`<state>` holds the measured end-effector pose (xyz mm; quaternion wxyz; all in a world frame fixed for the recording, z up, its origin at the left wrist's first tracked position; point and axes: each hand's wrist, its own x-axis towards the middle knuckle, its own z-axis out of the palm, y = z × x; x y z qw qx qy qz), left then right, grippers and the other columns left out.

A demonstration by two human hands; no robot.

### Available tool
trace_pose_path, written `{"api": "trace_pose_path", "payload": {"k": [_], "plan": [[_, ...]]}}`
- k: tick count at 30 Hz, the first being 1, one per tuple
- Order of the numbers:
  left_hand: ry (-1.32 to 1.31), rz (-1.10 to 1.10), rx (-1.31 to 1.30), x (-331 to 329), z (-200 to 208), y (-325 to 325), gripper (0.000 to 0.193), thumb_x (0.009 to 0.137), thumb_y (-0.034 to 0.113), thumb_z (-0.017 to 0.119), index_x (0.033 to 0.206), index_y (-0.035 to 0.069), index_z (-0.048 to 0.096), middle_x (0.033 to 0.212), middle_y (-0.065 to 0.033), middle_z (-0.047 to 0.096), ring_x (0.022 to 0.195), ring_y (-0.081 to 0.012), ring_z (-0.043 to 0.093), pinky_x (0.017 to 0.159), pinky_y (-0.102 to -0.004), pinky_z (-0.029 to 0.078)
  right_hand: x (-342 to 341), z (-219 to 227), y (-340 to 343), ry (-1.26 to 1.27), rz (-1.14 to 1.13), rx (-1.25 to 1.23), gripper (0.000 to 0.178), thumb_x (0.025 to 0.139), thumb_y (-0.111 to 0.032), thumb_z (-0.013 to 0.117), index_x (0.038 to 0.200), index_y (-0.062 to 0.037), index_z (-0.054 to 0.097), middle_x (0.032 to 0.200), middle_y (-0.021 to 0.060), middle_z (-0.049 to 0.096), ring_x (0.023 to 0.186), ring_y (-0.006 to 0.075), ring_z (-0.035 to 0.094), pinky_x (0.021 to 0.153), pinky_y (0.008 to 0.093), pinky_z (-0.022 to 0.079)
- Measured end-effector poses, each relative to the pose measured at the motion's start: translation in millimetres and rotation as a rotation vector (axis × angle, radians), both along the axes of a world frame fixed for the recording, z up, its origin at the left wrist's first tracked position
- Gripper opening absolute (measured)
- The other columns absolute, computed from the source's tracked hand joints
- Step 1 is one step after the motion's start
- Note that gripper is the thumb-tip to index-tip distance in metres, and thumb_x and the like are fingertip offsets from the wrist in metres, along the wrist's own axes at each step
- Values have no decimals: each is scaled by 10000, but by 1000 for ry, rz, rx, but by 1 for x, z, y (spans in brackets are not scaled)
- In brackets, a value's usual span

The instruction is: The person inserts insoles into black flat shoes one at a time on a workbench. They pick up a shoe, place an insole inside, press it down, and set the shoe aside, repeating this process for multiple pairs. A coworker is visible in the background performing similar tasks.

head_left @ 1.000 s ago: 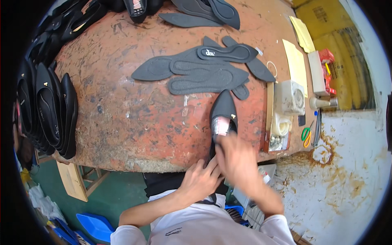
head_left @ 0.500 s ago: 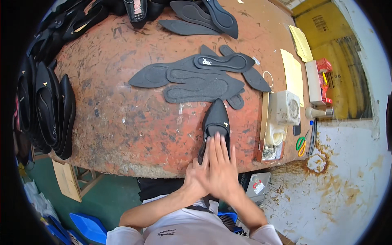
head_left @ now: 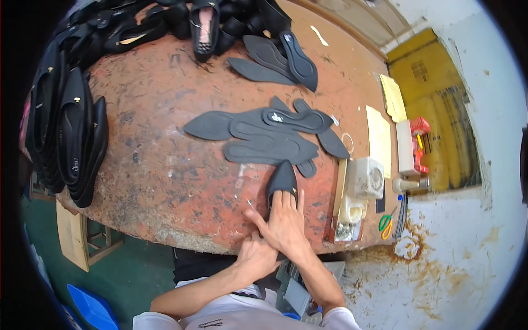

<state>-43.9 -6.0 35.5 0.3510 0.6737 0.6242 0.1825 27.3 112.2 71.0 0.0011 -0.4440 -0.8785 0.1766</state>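
A black pointed flat shoe (head_left: 282,177) with a small gold ornament lies at the table's front, toe away from me. My right hand (head_left: 286,228) has its long fingers stretched into the shoe's opening, with the thumb spread to the left. Below it, my left hand (head_left: 257,256) is closed at the heel end, its fingertips partly covered by the right hand. The shoe's heel is hidden from view. Just beyond the toe, several dark grey insoles (head_left: 269,147) overlap on the table. A black padded insole (head_left: 300,120) with a white mark lies on top of them.
Stacked black shoes (head_left: 82,137) stand at the left, with more shoes (head_left: 204,33) at the back. Farther insoles (head_left: 269,58) lie in a pile. At the right are a whitish block (head_left: 367,177), yellow papers (head_left: 378,135) and scissors (head_left: 385,224). A wooden stool (head_left: 72,234) stands below.
My right fingers have gone deeper into the shoe, and the right thumb has spread left. My left hand has drawn back toward the heel. The whole view has shifted slightly.
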Motion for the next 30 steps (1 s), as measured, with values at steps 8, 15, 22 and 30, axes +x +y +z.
{"api": "trace_pose_path", "payload": {"k": [8,15,22,30], "plan": [[100,26,115,6,2,-5,761,927,639,751,1201,-70,746,1160,-285,704,888,-483,729,646,-521,648,-3,-8,20,-169,102,57,1051,986,-750,562,1307,251,584,1342,447,612,1406,531,533,1308,670,129],[41,181,428,-36,6,-12,492,816,378,887,1134,27,755,1188,-163,690,921,-379,702,779,-456,635,5,3,12,154,166,-118,844,1050,-599,570,1401,167,615,1478,356,612,1503,491,481,1333,615,144],[515,619,998,-260,122,-47,286,714,126,938,736,37,667,1058,-169,742,900,-348,739,748,-445,602,-3,26,65,465,55,100,683,915,-291,829,1485,17,612,1623,248,528,1558,465,415,1295,562,309],[1013,868,576,-385,84,-114,220,917,189,818,923,-24,761,1162,-123,684,1187,-387,628,1020,-520,484,-32,-37,136,67,351,391,593,974,-296,761,1475,-13,618,1547,228,606,1456,441,536,1200,570,423]]}}
